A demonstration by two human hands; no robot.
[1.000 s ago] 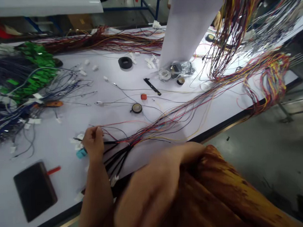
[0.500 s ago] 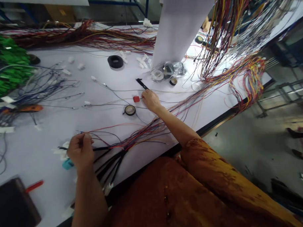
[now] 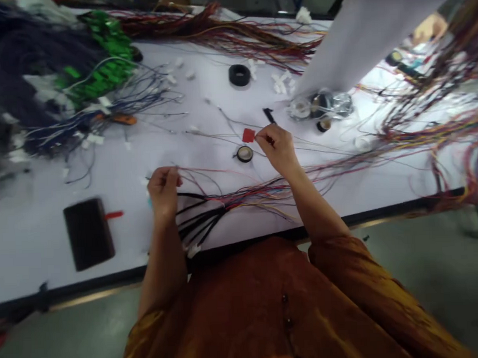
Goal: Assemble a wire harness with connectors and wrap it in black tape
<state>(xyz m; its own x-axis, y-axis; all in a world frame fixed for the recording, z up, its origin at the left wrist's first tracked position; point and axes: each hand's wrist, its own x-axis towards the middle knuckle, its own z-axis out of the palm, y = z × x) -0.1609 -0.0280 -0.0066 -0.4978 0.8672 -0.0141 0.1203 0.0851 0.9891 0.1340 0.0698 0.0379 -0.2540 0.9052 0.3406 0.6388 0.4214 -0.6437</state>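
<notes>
The red block (image 3: 248,135) lies on the surface (image 3: 123,178) just left of the nearer right hand (image 3: 280,149), nearly square, without a clear long axis. That hand's thumb and forefinger nearly meet beside it; whether they grip it cannot be told. The left hand (image 3: 163,191) pinches a thin red wire (image 3: 199,169).

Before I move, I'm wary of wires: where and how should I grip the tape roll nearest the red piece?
Pinch the tape roll by its outer rim, probably from the near side: the ring lies flat, with the red piece beyond.
</notes>
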